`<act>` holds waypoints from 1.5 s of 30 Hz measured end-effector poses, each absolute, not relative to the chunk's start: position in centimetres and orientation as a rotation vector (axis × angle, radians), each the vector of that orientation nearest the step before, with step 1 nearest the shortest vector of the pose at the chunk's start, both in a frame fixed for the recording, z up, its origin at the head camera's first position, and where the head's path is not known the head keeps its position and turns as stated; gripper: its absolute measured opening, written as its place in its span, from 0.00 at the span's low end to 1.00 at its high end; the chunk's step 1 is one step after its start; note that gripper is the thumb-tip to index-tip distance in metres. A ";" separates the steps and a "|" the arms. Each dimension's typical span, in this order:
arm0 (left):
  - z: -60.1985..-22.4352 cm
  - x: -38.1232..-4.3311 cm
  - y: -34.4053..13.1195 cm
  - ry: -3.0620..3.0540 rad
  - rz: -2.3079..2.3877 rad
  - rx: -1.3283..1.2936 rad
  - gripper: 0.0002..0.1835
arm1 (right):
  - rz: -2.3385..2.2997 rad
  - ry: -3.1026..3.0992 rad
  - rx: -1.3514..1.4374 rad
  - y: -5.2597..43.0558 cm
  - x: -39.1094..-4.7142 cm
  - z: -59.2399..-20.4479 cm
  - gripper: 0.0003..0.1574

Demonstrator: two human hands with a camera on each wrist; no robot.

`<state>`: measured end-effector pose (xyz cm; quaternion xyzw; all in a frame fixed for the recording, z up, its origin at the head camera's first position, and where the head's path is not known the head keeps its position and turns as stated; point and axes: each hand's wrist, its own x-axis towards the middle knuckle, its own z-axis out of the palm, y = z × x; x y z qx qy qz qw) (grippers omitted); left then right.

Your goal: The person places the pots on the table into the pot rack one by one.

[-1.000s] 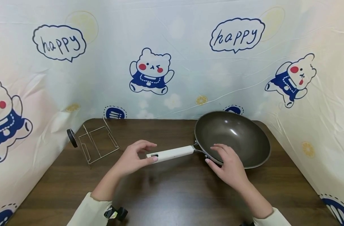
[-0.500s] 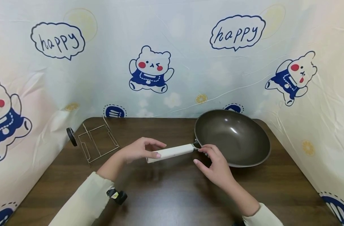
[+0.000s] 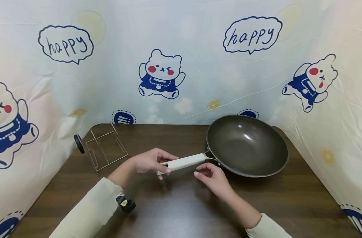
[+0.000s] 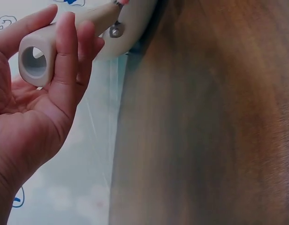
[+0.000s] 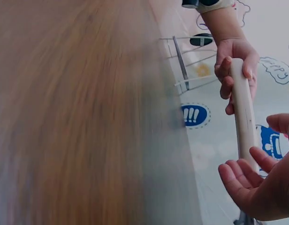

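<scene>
- The round grey-brown metal pan (image 3: 249, 143) sits at two o'clock on the brown wooden table (image 3: 181, 211), straight white handle (image 3: 186, 161) toward half-past eight.
- My left hand (image 3: 150, 161) curls round the handle's end, seemingly to steady it.
- My right hand (image 3: 216, 181), half open just beside the handle, holds nothing.

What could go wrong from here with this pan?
The left hand holds the white handle near its end, away from the wide bowl, so the bowl could tip or twist if lifted.
The right hand grips nothing, so it might give little support.
The wire rack stands close to the left hand and might get knocked if that hand swings outward.
</scene>
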<state>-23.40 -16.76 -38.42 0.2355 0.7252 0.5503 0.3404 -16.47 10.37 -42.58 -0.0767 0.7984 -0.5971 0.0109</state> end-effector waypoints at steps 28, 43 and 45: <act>-40.5 -22.8 -15.5 1.414 1.293 0.612 0.33 | -2.756 1.008 0.063 6.8 -17.0 -45.8 0.22; -42.7 -20.5 -15.0 1.436 1.381 0.600 0.36 | -2.661 1.239 -0.052 7.7 -16.5 -46.0 0.27; -43.1 -20.0 -14.6 1.420 1.405 0.620 0.35 | -2.632 1.287 -0.076 7.9 -16.4 -46.0 0.28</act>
